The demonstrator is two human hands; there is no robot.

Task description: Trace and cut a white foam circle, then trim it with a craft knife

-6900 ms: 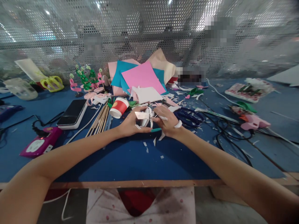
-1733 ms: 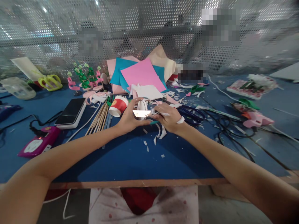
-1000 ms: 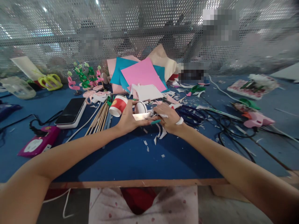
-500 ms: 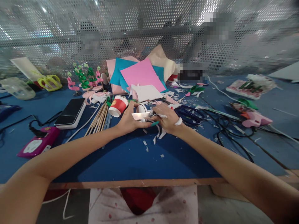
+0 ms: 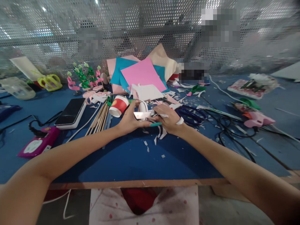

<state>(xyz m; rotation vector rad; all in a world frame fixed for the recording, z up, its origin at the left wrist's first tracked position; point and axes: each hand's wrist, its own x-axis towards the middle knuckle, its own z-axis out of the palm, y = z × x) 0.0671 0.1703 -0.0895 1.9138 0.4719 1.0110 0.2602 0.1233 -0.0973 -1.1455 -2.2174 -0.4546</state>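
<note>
Near the middle of the blue table, my left hand (image 5: 130,120) curls its thumb and fingers around a rounded white piece (image 5: 142,106) with a dark line on it. A bright white flat strip (image 5: 142,115) crosses in front of that piece, between my fingers. My right hand (image 5: 168,120) meets it from the right, fingers bent and pressed together; what they pinch is hidden. A teal tip (image 5: 155,124) sticks out between the two hands. White scraps (image 5: 161,132) hang or lie just below my right fingers. Left of my left hand, a red and white paper cup (image 5: 119,105) lies tilted.
Pink and teal sheets (image 5: 144,75) lie behind my hands. Wooden sticks (image 5: 97,120), a phone-like black device (image 5: 71,112) and a purple box (image 5: 39,142) are at left. Blue-handled scissors (image 5: 191,115) and black cables (image 5: 228,131) lie at right. A perforated metal screen (image 5: 140,28) stands behind.
The rounded white piece between my hands has turned slightly and shows more of its face. Both hands stay almost in place.
</note>
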